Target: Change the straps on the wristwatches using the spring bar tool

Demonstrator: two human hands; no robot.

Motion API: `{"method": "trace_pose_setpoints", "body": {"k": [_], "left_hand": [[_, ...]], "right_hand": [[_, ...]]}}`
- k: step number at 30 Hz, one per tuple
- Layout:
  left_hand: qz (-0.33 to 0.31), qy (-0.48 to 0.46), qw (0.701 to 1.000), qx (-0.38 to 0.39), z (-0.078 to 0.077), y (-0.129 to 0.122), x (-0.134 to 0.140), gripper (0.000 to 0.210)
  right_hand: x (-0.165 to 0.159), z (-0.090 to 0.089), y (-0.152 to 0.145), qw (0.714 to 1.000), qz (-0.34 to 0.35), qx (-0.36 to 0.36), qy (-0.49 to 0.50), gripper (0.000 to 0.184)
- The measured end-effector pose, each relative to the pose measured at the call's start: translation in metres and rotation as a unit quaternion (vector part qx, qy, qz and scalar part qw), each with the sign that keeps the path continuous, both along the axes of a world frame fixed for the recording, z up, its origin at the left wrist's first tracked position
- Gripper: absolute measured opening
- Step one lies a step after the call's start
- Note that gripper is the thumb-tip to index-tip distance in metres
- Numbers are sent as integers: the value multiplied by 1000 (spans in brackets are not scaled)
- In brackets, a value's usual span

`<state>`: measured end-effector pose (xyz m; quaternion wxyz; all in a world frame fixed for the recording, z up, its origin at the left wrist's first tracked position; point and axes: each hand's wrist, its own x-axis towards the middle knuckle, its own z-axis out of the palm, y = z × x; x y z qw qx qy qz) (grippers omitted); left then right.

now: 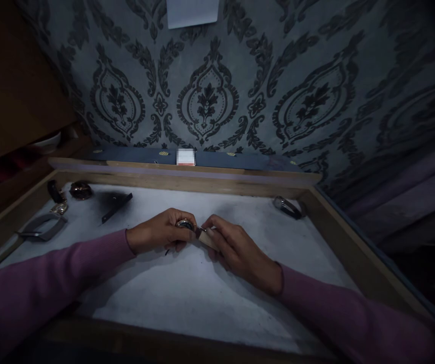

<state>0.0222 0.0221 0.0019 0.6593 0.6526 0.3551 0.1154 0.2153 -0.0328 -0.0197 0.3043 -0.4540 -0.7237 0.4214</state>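
A wristwatch with a dark round face is gripped between the thumb and fingers of my left hand. My right hand is closed on a strap with a pale beige side, its darker end close to the watch. A small shiny metal bit shows by my right fingertips, too small to name. Whether the strap is joined to the watch I cannot tell, since my fingers cover that spot. Both hands are just above the white surface, fingertips almost meeting.
Wooden walls frame the white surface. A watch with a dark strap lies at the far right. On the left are a grey strap, a brown bracelet-like coil, a gold-toned watch and a thin black bar.
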Motion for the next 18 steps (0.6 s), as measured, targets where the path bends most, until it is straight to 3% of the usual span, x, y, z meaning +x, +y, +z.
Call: {"method": "trace_pose_setpoints", "body": {"k": [11, 18], "left_hand": [[-1, 2, 1000, 7, 0, 0, 0, 17], [1, 7, 1000, 11, -1, 0, -1, 16]], "right_hand": [[-1, -2, 1, 999, 0, -24, 38, 23], [-2, -2, 0, 1000, -1, 6, 27, 22]]}}
